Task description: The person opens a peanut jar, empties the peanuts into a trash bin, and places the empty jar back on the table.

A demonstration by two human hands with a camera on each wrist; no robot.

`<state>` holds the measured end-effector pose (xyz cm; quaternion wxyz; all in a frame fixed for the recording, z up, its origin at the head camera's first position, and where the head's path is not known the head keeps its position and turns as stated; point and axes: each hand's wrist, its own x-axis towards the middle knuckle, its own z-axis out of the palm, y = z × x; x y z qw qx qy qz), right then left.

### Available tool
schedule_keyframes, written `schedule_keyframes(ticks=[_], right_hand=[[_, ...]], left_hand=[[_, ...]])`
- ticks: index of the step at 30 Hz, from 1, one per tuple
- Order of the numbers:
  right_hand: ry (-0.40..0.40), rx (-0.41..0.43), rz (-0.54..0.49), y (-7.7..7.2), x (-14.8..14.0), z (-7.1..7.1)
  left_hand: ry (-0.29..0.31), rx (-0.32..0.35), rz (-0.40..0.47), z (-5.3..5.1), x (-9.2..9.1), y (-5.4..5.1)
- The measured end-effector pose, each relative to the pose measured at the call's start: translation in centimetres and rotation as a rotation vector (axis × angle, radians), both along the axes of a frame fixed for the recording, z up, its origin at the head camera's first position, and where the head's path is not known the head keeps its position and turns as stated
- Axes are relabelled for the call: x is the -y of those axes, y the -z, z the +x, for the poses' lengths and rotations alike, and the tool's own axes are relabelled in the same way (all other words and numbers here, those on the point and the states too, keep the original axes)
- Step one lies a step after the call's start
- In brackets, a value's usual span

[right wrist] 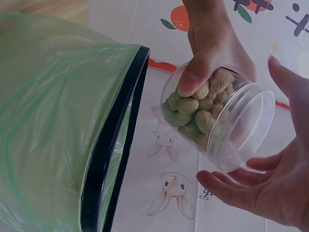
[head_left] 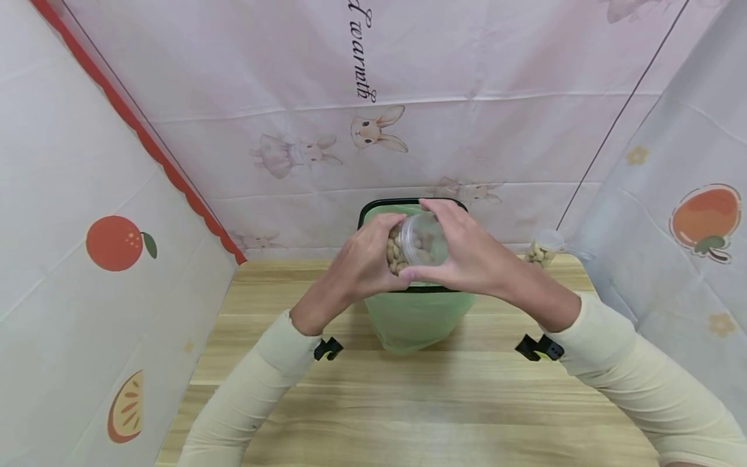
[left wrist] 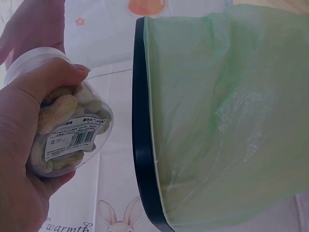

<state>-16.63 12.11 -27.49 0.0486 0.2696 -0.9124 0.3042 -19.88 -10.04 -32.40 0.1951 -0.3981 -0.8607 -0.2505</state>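
Note:
A clear plastic jar of peanuts (head_left: 395, 251) is tilted on its side above the bin; its printed label shows in the left wrist view. My left hand (head_left: 366, 257) grips the jar's body, thumb across the side (left wrist: 46, 79). Around the jar's clear lid end (right wrist: 253, 128) my right hand (head_left: 473, 250) is spread. In the right wrist view its thumb stands apart from the rim, and some fingers (right wrist: 263, 164) are close to the lid's lower edge; whether they touch cannot be told. Beneath both hands stands a bin with a black rim (head_left: 432, 290) and a green bag liner (head_left: 417, 321).
Another clear jar of peanuts (head_left: 543, 249) stands at the table's far right corner. The wooden table (head_left: 408, 408) spreads in front of the bin. Printed cloth walls (head_left: 292, 71) enclose the back and both sides.

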Motion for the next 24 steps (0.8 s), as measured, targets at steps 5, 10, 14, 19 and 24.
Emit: schedule_keyframes(ticks=[5,10,14,19,24], right_hand=[[0.133,0.121,0.028,-0.28,0.37,0.12],[0.155,0.098,0.025,-0.25,0.56,0.18],[0.122,0.053,0.006,-0.2,0.46,0.2],[0.062,-0.009,-0.019,-0.07,0.28,0.07],[-0.02,-0.081,-0.025,0.1,0.0,-0.05]], left_hand=[[-0.003,-0.058,-0.003,-0.07,-0.14,0.06],[-0.005,-0.068,-0.007,-0.05,-0.18,0.12],[-0.001,-0.053,0.005,-0.09,-0.11,0.19],[0.007,-0.038,0.016,-0.1,-0.01,0.24],[0.021,-0.013,0.02,-0.08,0.09,0.15]])
